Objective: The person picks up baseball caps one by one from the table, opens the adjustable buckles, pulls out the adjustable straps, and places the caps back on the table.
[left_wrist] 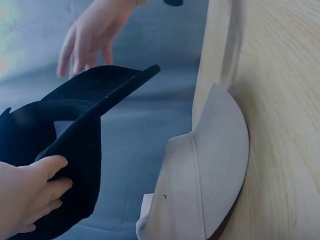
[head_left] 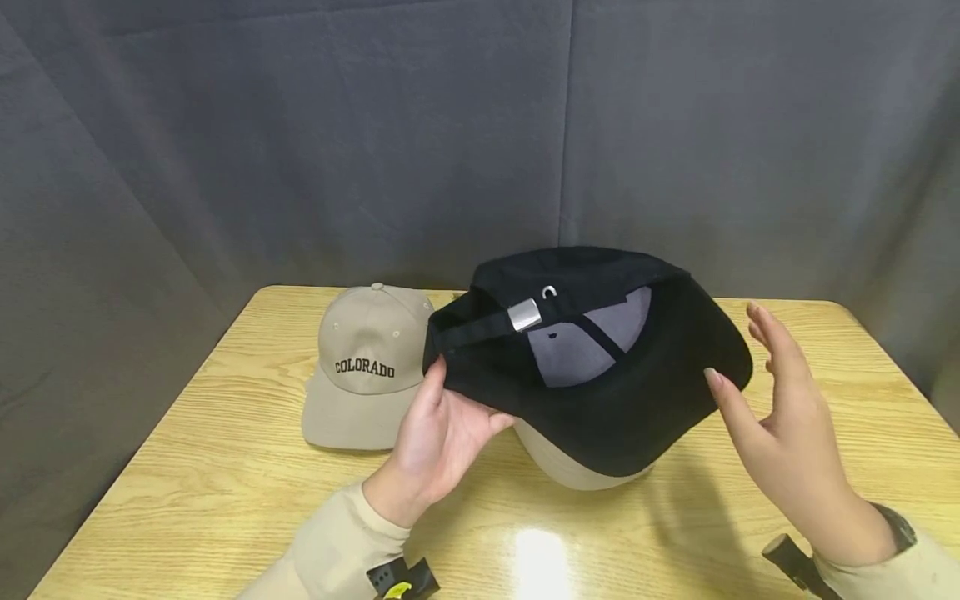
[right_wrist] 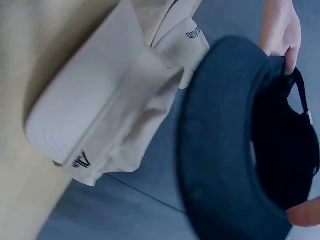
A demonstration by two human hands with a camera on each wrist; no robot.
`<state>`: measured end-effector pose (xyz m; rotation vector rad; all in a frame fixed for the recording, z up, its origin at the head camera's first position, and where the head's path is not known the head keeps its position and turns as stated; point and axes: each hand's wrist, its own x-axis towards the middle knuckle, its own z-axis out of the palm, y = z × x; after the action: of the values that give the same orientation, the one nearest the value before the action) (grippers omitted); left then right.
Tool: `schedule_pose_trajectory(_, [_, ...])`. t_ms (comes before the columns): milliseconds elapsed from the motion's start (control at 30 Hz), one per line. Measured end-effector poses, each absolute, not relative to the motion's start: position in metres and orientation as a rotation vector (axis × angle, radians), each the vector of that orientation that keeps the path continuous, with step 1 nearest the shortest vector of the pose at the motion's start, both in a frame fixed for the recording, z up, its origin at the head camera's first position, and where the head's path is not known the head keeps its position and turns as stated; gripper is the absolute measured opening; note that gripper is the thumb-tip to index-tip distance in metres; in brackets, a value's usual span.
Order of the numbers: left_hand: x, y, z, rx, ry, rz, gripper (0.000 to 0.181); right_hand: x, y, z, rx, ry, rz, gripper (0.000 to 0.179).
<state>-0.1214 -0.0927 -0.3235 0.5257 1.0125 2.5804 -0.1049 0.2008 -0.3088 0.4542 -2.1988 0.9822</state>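
Above the pale wood-grain tabletop (head_left: 240, 508), a black fabric baseball cap (head_left: 607, 408) hangs with its hollow underside turned toward the person. The left hand (head_left: 442, 442) grips it by the rim at the back, near the black adjusting strap (head_left: 472, 331) with its silver metal buckle (head_left: 525, 315); thumb and fingers are clamped on the cloth from either side. Opposite, the right hand (head_left: 787, 425) stands beside the black brim (head_left: 675, 400), its thumb well apart from its fingers and holding nothing; whether the thumb tip touches the brim edge, I cannot tell. The step in hand seems to be turning or positioning the raised cap; the next move probably calls for the right thumb and fingers to close on the brim to steady it. Below the black cap, and partly hidden by it, sits a plain-brimmed beige cap (head_left: 562, 469), with a beige cap lettered COLORADO (head_left: 375, 350) to its left.
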Motion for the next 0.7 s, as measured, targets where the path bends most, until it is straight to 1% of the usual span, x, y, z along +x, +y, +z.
schedule_pose_trajectory(67, [-0.121,-0.092,-0.325,0.532,1.030,2.574,0.046,-0.107,0.197,-0.306,0.484,-2.208,0.873,0.064])
schedule_pose_trajectory(167, [-0.121,-0.091,-0.325,0.543,1.039,2.568,0.046,-0.112,0.191,-0.304,0.544,-2.204,0.732,0.080])
schedule_pose_trajectory(400, [-0.121,-0.091,-0.327,0.547,1.049,2.556,0.044,-0.120,0.184,-0.300,0.623,-2.153,0.592,0.076])
schedule_pose_trajectory(633, [-0.120,-0.090,-0.329,0.539,1.088,2.551,0.042,-0.122,0.183,-0.292,0.595,-2.330,0.573,0.086])
schedule_pose_trajectory(700, [-0.120,-0.089,-0.329,0.538,1.092,2.548,0.042,-0.123,0.182,-0.291,0.595,-2.347,0.576,0.085])
